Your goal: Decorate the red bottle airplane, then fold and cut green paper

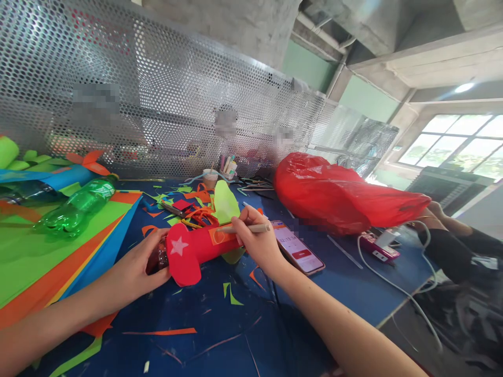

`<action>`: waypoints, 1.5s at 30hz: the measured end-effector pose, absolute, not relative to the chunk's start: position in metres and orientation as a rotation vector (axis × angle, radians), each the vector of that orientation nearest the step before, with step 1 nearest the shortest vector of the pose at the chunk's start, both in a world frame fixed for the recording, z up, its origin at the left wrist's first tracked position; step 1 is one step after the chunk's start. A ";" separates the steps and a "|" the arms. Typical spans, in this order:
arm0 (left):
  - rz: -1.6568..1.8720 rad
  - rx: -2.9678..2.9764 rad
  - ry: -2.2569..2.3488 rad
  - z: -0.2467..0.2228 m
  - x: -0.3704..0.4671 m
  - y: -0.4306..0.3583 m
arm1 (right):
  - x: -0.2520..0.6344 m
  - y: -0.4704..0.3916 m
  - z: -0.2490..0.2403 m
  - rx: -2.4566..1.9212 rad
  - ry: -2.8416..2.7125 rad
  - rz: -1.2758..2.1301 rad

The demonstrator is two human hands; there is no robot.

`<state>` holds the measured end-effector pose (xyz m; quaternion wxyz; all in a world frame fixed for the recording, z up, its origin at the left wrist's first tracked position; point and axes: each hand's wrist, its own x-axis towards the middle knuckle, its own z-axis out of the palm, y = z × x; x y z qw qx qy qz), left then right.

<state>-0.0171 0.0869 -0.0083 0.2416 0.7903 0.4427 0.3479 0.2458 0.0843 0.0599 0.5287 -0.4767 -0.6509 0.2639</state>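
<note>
On blue table (137,335)—red-wrapped bottle (204,250); white star (178,246).

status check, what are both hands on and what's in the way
left hand gripping bottle's dark end; right hand holding pen over orange patch on red paper wrap; paper scraps crowd behind

the left hand (147,262) grips a red paper-wrapped bottle (204,247) bearing a white star (179,246); the right hand (257,238) holds a pen (255,229) against its orange patch (222,235), above the blue bench (157,309).
</note>
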 end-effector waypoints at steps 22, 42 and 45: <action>0.921 2.148 1.178 -0.013 -0.019 0.089 | 0.261 0.093 0.067 -1.210 -1.488 0.509; 0.976 2.146 1.152 -0.012 -0.018 0.089 | 0.262 0.087 0.072 -1.243 -1.607 0.415; 0.979 2.142 1.165 -0.014 -0.018 0.090 | 0.261 0.085 0.075 -1.259 -1.585 0.346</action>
